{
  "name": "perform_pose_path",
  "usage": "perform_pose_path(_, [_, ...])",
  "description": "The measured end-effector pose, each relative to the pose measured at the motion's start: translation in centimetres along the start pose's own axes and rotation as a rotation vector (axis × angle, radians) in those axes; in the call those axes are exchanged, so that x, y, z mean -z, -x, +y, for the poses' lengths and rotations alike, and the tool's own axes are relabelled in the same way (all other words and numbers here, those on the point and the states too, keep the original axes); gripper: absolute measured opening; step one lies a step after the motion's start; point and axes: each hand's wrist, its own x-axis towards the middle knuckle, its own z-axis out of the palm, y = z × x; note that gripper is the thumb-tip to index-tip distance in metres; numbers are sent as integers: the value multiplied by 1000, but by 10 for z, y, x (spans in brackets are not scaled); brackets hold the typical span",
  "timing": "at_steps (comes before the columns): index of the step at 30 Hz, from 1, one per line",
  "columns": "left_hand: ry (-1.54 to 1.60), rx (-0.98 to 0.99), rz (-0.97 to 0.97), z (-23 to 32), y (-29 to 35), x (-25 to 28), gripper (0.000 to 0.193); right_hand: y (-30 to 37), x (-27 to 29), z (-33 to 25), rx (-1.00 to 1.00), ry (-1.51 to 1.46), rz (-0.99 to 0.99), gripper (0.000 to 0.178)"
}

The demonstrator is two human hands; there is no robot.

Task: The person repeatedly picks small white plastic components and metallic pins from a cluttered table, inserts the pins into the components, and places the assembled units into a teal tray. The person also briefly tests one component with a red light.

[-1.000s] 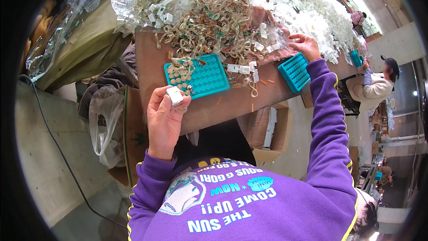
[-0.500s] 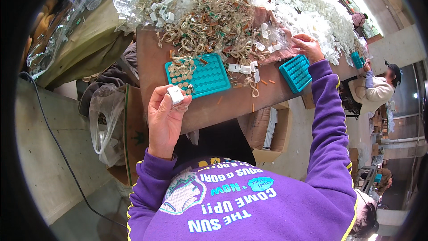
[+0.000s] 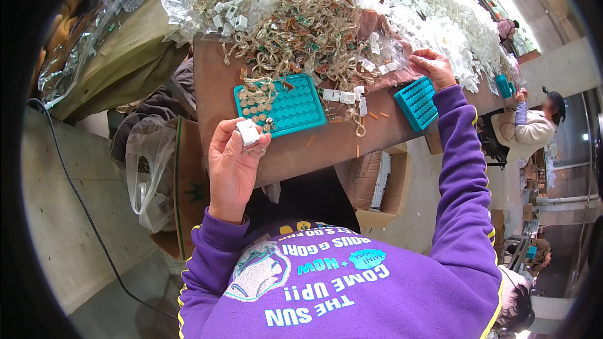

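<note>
Pinched in my left hand (image 3: 231, 160) is a small white plastic box-like piece (image 3: 247, 130), held up in front of the table's near edge. Just behind it lies a teal tray (image 3: 301, 105) of rounded pockets, with round beige pieces (image 3: 253, 102) and twine on its left side. My right hand (image 3: 436, 68) reaches over the table beside a pink cloth (image 3: 402, 74), thumb and fingers closed together; whatever is between them is too small to make out. Below that hand a second teal tray (image 3: 417, 104) rests near the table edge.
A heap of knotted twine cords (image 3: 304, 31) covers the table's middle, beside a bag of white pieces (image 3: 233, 6). Clear plastic pieces (image 3: 440, 19) pile up at far right. Loose white pieces (image 3: 347, 96) lie between the trays. Below stands an open carton (image 3: 394, 179); a person (image 3: 524, 127) sits right.
My right thumb and fingertips have drawn slightly closer together. My left hand holds the white piece in nearly the same place.
</note>
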Motion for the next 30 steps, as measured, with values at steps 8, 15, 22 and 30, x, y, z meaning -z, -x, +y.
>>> perform_pose_path(8, [-8, -2, -7, 0, 0, 0, 24, -9, -2, 5, 101, 190, 95, 18])
perform_pose_path(15, [5, -4, -6, 0, 0, 1, 23, -13, 2, 11, 132, 33, 6, 15])
perform_pose_path(22, [5, -1, -20, -1, -1, 2, 23, -18, -4, 14, 101, 366, 101, 13])
perform_pose_path(30, [20, 9, -43, -2, -2, 3, 22, -8, -7, 2, 65, -51, -51, 19])
